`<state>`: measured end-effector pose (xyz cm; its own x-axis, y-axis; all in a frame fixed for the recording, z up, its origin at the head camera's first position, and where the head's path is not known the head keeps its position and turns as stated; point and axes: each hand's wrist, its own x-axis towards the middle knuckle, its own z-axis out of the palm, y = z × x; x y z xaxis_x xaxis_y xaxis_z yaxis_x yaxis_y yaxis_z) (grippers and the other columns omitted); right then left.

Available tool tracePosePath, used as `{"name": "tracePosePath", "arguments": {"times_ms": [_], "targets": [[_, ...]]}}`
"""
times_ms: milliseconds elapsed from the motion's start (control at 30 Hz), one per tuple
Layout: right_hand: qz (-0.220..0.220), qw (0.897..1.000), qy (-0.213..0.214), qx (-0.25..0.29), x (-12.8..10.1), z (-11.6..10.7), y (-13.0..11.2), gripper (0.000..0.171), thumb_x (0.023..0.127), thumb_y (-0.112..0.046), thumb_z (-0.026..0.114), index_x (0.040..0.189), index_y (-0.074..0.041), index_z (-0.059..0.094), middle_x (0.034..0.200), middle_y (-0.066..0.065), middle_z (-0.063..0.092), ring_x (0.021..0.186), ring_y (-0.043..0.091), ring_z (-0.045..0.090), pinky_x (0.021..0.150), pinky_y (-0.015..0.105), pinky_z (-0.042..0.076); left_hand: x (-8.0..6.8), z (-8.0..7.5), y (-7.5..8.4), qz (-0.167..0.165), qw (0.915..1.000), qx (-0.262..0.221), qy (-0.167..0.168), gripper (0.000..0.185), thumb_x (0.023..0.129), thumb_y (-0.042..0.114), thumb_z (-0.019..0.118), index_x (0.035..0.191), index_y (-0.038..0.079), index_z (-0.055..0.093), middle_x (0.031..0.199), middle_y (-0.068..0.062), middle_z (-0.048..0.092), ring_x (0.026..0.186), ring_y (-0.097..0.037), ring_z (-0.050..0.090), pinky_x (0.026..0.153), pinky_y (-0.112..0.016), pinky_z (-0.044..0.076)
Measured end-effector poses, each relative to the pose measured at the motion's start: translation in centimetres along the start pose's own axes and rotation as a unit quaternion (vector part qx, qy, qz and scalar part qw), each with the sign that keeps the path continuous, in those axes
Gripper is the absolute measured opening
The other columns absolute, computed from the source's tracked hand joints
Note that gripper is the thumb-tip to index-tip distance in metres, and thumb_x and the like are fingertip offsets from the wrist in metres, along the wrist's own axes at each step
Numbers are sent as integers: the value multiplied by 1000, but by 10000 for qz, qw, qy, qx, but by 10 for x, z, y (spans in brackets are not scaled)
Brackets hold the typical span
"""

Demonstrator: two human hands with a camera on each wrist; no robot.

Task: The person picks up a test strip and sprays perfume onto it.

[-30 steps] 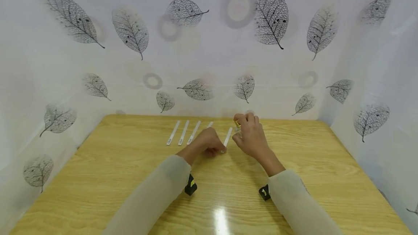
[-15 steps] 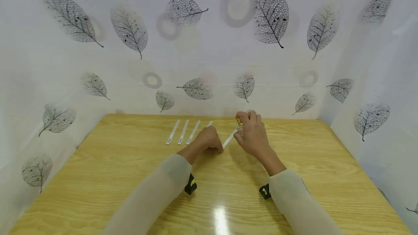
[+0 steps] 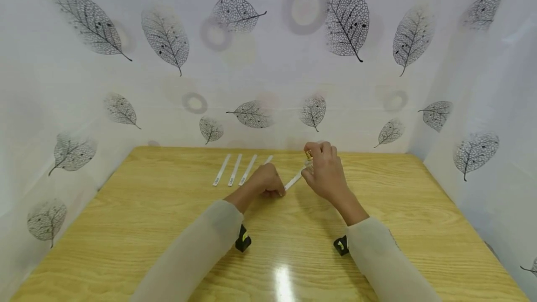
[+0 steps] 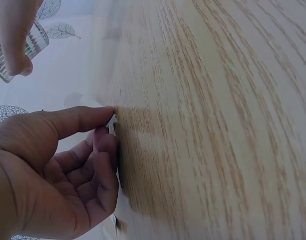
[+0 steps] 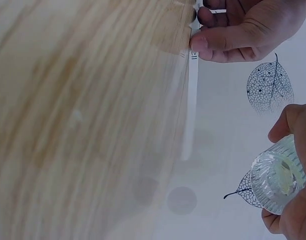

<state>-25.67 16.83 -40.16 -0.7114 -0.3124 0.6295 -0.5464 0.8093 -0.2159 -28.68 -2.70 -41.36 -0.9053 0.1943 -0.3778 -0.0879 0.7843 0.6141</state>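
In the head view my left hand (image 3: 266, 181) is low over the table, pinching the near end of a white paper test strip (image 3: 293, 181). The strip slants up and right, its far end close to the perfume bottle. In the right wrist view the strip (image 5: 191, 105) shows small print beside the thumb. My right hand (image 3: 328, 178) grips the perfume bottle (image 5: 275, 175), which is clear ribbed glass with a gold top (image 3: 309, 154); the forefinger is over that top. Whether strip and bottle touch I cannot tell.
Several more white strips (image 3: 221, 170) lie in a slanted row left of my left hand, one partly hidden behind it. They are on a wooden table (image 3: 168, 227). A leaf-printed white curtain (image 3: 268, 73) stands behind and at both sides.
The held strip has swung its far end to the right, nearer the bottle, and slants more. My right hand has shifted very slightly right with the bottle. The left hand moved slightly left.
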Motion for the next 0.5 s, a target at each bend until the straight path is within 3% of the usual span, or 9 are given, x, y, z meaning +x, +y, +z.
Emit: {"name": "tracePosePath", "arguments": {"times_ms": [200,500], "targets": [[64,9999,-73,36,-2,0,2,53,81,-5,78,123,-13,47,108,17,49,84,34,43,63,42,38,-4,-4,-6,330,9987,-349,-150,14,82,10,83,70,5,77,64,-8,70,52,-16,59,49,-26,51],[149,9999,42,36,-2,-9,6,55,80,-5,76,125,-13,45,103,20,48,82,35,44,63,43,38,-9,-19,-11,1263,9890,-698,-319,9,88,11,78,83,4,78,77,-8,74,69,-21,68,66,-33,59]]}}
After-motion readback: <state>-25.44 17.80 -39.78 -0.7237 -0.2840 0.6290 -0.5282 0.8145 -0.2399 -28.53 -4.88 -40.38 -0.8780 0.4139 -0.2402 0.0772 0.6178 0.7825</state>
